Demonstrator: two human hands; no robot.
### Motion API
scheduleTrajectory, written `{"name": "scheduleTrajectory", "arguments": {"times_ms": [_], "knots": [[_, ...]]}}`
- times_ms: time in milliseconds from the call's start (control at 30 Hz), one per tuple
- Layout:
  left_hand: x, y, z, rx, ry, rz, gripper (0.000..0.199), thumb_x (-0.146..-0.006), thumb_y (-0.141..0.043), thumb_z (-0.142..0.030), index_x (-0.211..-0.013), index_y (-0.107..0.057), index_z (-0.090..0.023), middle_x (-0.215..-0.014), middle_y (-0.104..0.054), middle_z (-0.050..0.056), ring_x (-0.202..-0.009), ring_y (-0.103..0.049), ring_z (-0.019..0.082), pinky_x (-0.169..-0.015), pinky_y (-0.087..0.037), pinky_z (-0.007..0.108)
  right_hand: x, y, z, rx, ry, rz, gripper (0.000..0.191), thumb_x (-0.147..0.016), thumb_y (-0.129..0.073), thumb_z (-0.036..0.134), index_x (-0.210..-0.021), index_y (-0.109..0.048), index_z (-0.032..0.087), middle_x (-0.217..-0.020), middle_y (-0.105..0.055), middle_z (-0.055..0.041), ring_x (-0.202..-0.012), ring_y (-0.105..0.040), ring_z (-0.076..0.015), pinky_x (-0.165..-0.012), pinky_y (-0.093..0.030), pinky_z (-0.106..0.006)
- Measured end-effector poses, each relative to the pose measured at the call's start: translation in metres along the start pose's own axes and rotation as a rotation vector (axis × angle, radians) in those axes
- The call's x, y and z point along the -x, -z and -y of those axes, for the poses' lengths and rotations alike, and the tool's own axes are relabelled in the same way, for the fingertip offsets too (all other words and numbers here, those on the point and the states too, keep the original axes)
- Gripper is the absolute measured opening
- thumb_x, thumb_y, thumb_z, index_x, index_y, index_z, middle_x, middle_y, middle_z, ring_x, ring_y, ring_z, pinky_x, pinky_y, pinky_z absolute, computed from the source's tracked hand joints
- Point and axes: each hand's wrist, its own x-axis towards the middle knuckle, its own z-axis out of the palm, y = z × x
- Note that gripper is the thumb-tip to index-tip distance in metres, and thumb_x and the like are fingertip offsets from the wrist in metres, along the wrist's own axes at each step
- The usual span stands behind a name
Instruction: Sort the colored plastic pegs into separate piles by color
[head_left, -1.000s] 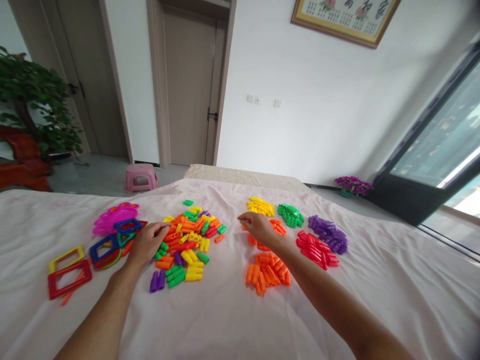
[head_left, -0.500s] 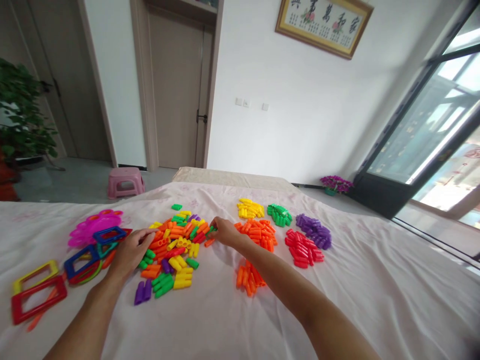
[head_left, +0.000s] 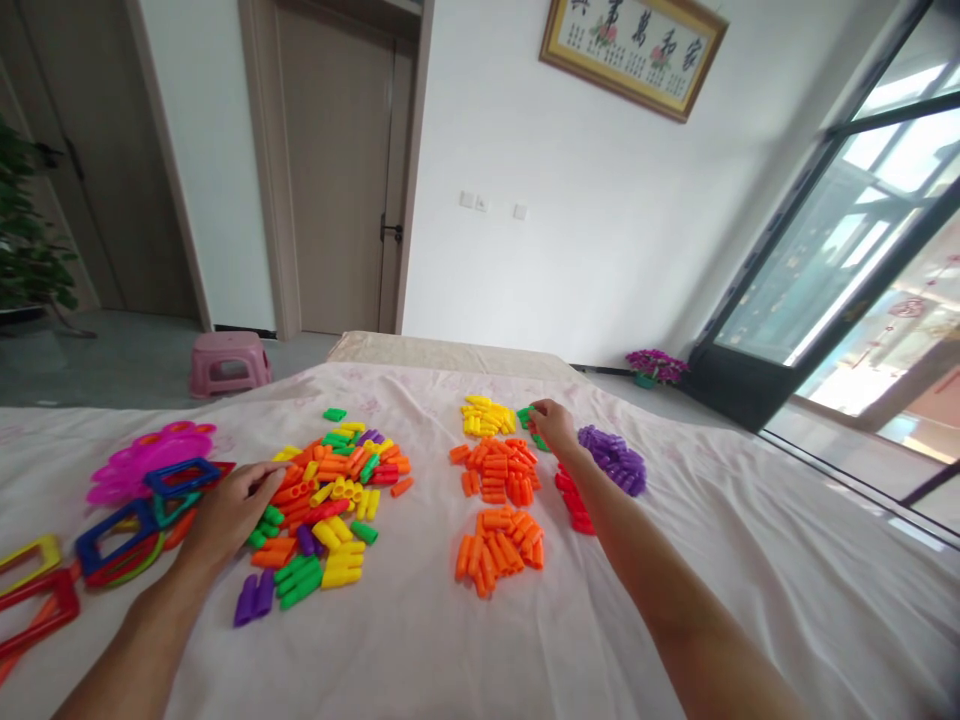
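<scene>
My left hand (head_left: pixel 236 505) rests at the left edge of a mixed pile of coloured plastic pieces (head_left: pixel 330 500), its fingers bent near orange and green ones; whether it grips any is unclear. Over the green pile (head_left: pixel 525 414) is my right hand (head_left: pixel 553 425), fingers pinched together; what they hold is too small to make out. The hand and forearm hide much of the green and red piles (head_left: pixel 571 500). Yellow pieces (head_left: pixel 487 415) lie left of the green, purple ones (head_left: pixel 611 460) to the right. Two orange piles (head_left: pixel 499 550) sit nearer to me.
Magnetic frames (head_left: pixel 116 540) and a pink scalloped tray (head_left: pixel 150 460) lie on the cloth (head_left: pixel 405 640) at the left. Beyond are a pink stool (head_left: pixel 229 362), a door and a flower pot (head_left: pixel 652 368).
My right hand has moved from the mixed pile rightward to the green pile, uncovering the orange piles. My left hand stays by the mixed pile. The view has shifted slightly right.
</scene>
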Motion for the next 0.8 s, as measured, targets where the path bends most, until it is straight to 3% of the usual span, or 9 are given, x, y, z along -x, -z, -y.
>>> {"name": "scheduleTrajectory", "arguments": {"times_ms": [100, 233, 467, 600, 700, 800], "knots": [[-0.001, 0.000, 0.002, 0.006, 0.000, 0.003, 0.050, -0.084, -0.049, -0.057, -0.106, -0.074, -0.020, -0.115, -0.074, 0.008, -0.110, -0.066, 0.029, -0.094, -0.050, 0.036, -0.003, 0.003, -0.018, 0.095, -0.045, 0.006, 0.032, -0.086, -0.056, 0.026, -0.112, -0.071, 0.017, -0.088, -0.075, -0.0082, -0.081, -0.070, -0.0183, -0.068, -0.048, -0.024], [0.000, 0.002, -0.001, 0.019, 0.015, 0.004, 0.049, -0.083, -0.050, -0.057, -0.105, -0.074, -0.020, -0.116, -0.074, 0.008, -0.110, -0.066, 0.029, -0.093, -0.051, 0.035, -0.005, -0.011, -0.025, 0.224, -0.076, 0.032, 0.032, -0.086, -0.058, 0.032, -0.112, -0.072, 0.021, -0.106, -0.074, -0.0106, -0.099, -0.068, -0.0239, -0.075, -0.047, -0.027], [0.002, 0.004, -0.008, 0.032, 0.006, -0.017, 0.048, -0.083, -0.051, -0.057, -0.104, -0.076, -0.021, -0.113, -0.075, 0.007, -0.108, -0.067, 0.028, -0.095, -0.051, 0.035, -0.007, -0.029, -0.027, 0.373, -0.073, 0.068, 0.025, -0.087, -0.058, 0.031, -0.104, -0.075, 0.023, -0.115, -0.070, -0.0117, -0.105, -0.066, -0.0255, -0.081, -0.046, -0.030], [0.002, 0.003, -0.008, 0.025, 0.015, -0.019, 0.049, -0.083, -0.051, -0.058, -0.104, -0.076, -0.021, -0.112, -0.075, 0.007, -0.107, -0.068, 0.028, -0.094, -0.051, 0.034, -0.010, -0.022, -0.030, 0.437, -0.051, 0.047, 0.033, -0.089, -0.058, 0.032, -0.117, -0.071, 0.025, -0.128, -0.062, -0.0132, -0.110, -0.063, -0.0261, -0.083, -0.047, -0.031], [0.002, 0.004, -0.008, 0.026, 0.014, -0.021, 0.049, -0.083, -0.051, -0.058, -0.103, -0.076, -0.021, -0.111, -0.075, 0.007, -0.106, -0.068, 0.028, -0.093, -0.051, 0.034, -0.008, -0.015, -0.024, 0.409, -0.040, 0.038, 0.033, -0.092, -0.052, 0.030, -0.118, -0.072, 0.026, -0.126, -0.062, -0.0115, -0.109, -0.064, -0.0242, -0.081, -0.047, -0.029], [0.003, 0.004, -0.011, 0.052, 0.005, -0.023, 0.049, -0.083, -0.051, -0.057, -0.104, -0.075, -0.020, -0.112, -0.075, 0.008, -0.107, -0.067, 0.028, -0.095, -0.050, 0.034, 0.001, -0.013, -0.004, 0.309, 0.037, 0.018, 0.031, -0.094, -0.049, 0.027, -0.114, -0.073, 0.026, -0.123, -0.065, -0.0085, -0.104, -0.065, -0.0212, -0.080, -0.046, -0.027]]}}
